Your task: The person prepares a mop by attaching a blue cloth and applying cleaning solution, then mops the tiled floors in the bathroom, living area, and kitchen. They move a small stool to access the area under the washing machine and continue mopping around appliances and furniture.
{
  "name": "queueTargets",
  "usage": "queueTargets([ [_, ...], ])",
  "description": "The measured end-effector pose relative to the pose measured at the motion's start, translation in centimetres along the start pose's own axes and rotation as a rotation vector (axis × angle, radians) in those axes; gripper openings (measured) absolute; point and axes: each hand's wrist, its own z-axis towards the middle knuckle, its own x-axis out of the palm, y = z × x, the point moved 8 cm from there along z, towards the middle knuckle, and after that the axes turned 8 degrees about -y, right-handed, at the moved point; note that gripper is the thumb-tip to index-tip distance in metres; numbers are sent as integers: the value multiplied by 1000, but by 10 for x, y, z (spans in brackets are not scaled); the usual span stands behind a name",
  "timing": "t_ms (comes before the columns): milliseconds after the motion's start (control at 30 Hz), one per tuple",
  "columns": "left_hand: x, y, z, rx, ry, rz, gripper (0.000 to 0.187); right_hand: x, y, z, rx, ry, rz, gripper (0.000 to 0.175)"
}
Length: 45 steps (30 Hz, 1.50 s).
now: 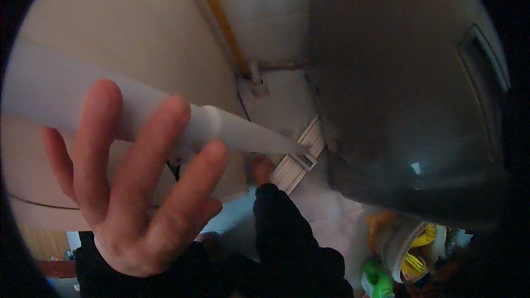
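My left hand (140, 207) is large at the lower left, its fingers spread across a thick-looking white pole (248, 132). The fingers are not wrapped round it; whether they press on it, I cannot tell. The pole slants from the left edge down to a small bracket (307, 161) on a pale ribbed flat plate (290, 171), perhaps a flat mop head, on the tiled floor. My right hand (263, 169) shows small and dim beyond its black sleeve, beside the plate's left end. Its fingers are too blurred to make out.
A dark glossy appliance or cabinet front (397, 111) with a recessed handle stands right. At the back corner are a yellow-brown upright pipe (221, 20) and a floor pipe outlet (258, 82). A bin-like container (408, 252) with yellow items and a green bottle (377, 279) stand lower right.
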Motion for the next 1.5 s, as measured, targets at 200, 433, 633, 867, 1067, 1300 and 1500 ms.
queueTargets([
  [200,13,-13,-11,48,75,108,45,20,-13,27,-88,-118,-73,28],
  [433,14,-16,-9,82,-105,39,47,36,-16,30,-120,-137,-157,28],
  [633,13,-10,-13,71,11,76,48,36,-17,23,-126,-122,-175,28],
  [867,17,-8,-23,98,63,88,48,43,-17,19,-143,-115,-187,28],
  [1067,19,-11,-22,110,110,101,49,48,-17,17,-159,-111,-193,28],
  [1300,18,-11,-24,132,89,95,50,55,-16,15,-175,-110,-192,28],
  [1500,19,-13,-24,142,91,94,50,57,-21,12,-193,-117,-210,28],
])
